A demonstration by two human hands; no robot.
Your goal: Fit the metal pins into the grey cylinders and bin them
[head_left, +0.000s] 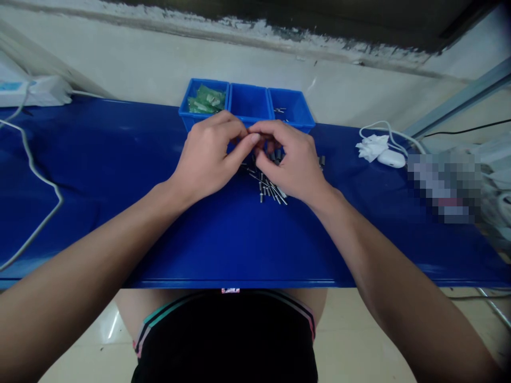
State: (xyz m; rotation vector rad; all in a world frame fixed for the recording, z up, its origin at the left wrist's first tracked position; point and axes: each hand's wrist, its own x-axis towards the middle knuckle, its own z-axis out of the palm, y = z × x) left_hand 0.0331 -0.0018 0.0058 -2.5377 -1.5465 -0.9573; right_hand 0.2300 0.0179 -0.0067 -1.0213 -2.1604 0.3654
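My left hand (213, 154) and my right hand (293, 154) meet at the fingertips above the blue table. Both are closed in a pinch, thumbs against fingers. Whatever they hold between them is hidden or too small to make out. Under and beside my right hand lies a loose pile of small silver pop rivets (269, 189) with thin pins. Part of that pile is covered by the hand.
Behind my hands stand three joined blue bins: the left bin (184, 105) has green plastic packets (206, 100), the right bin (301, 109) a few rivets. A white cable (30, 159) crosses the table's left side. Crumpled tissue (372, 147) and a white case (392, 158) lie right.
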